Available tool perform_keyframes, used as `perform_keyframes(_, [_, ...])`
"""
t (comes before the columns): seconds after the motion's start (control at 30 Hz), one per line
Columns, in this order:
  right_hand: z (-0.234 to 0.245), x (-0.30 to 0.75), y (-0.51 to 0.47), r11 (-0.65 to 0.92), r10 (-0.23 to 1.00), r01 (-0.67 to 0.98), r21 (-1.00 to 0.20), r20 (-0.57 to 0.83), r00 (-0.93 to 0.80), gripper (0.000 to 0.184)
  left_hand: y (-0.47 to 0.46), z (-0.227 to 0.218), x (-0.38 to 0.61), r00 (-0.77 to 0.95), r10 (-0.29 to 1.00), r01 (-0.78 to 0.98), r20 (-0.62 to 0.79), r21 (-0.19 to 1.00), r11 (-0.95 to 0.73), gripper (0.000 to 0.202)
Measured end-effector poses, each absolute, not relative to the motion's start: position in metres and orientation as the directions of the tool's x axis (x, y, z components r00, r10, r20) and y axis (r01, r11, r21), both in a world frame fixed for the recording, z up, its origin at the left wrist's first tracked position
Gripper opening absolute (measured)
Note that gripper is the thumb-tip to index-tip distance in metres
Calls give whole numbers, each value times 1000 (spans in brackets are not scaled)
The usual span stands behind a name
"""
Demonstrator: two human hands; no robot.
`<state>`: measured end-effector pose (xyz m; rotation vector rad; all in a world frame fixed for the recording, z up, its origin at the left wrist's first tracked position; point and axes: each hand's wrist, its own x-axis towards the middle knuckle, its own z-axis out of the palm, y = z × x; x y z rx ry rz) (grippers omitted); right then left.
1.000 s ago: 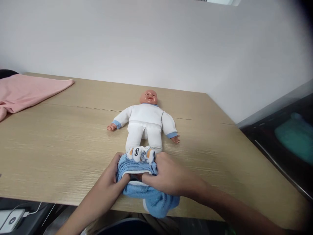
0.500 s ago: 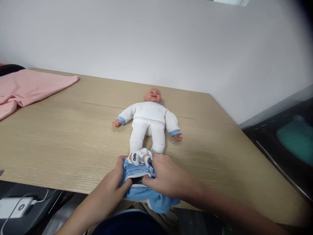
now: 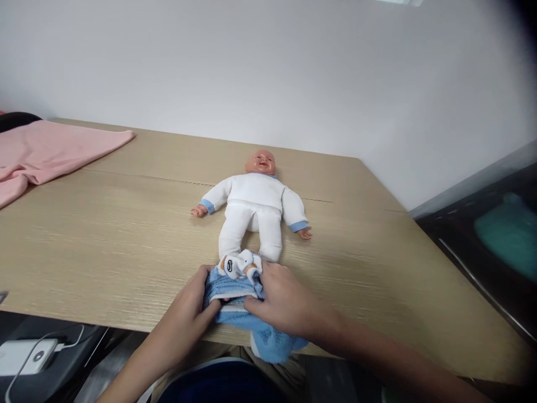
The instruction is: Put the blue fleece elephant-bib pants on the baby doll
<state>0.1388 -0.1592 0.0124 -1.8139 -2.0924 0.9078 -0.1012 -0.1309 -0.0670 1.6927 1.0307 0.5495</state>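
Two hands, left [image 3: 188, 308], right [image 3: 285, 302], on garment [image 3: 230, 286]

This looks like an office or plain workroom rather than a home. A long table [image 3: 126, 224] of pale wood laminate, built from panels with a seam [image 3: 146, 177] running across it, stands against a white wall [image 3: 251, 67]. To the right there is a dark glass panel [image 3: 482, 235] in a grey frame. Below the table's near edge, a white charger [image 3: 25, 355] with a cable [image 3: 69, 336] lies on a dark surface. The only homely things are laid out like props: a doll [image 3: 254, 201], a blue cloth [image 3: 229, 285] at its feet and a pink cloth [image 3: 50, 151].
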Motion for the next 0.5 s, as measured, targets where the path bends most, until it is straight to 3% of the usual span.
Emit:
perform_keyframes(0.1, [4,143,-160,33,972,687,-726,-136,-191,28,-129,-70,-102,535,837,205,-116,979,5,46])
perform_keyframes(0.2, [-3,145,-161,55,977,591,-805,-79,-199,19,-126,-71,-103,507,859,118,-72,993,14,55])
perform_keyframes(0.27, [-6,147,-160,60,980,552,-832,-57,-193,14,-122,-70,-103,493,869,106,-32,994,-23,51])
perform_keyframes(0.43, [-9,155,-151,120,987,466,-876,53,-155,30,-102,-59,-104,530,845,167,70,968,-185,35])
perform_keyframes(0.5, [-10,160,-146,171,981,508,-844,99,-166,21,-90,-52,-104,557,818,191,143,936,-294,25])
